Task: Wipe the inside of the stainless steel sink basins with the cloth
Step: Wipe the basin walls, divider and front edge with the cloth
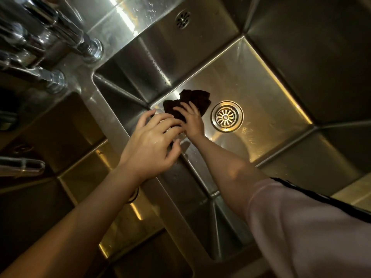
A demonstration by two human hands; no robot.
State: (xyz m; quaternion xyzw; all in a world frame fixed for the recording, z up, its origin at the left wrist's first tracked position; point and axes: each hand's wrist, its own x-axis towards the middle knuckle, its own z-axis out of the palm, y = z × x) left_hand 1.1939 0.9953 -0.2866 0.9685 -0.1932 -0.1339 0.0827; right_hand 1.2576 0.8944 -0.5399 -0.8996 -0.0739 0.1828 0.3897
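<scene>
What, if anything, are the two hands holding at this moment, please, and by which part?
The right hand presses the dark cloth flat on the basin floor, covering its near edge. The left hand holds nothing, resting on the divider.

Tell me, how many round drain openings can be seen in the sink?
2: the floor drain right of the cloth, and a small overflow grille on the back wall. The left basin's drain is hidden.

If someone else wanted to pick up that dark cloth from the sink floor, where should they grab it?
Probably the bunched upper edge of the cloth, coming straight down from above. It lies crumpled on the basin floor beside the drain, so its raised folds give something to pinch. The right hand already covers its lower part.
</scene>
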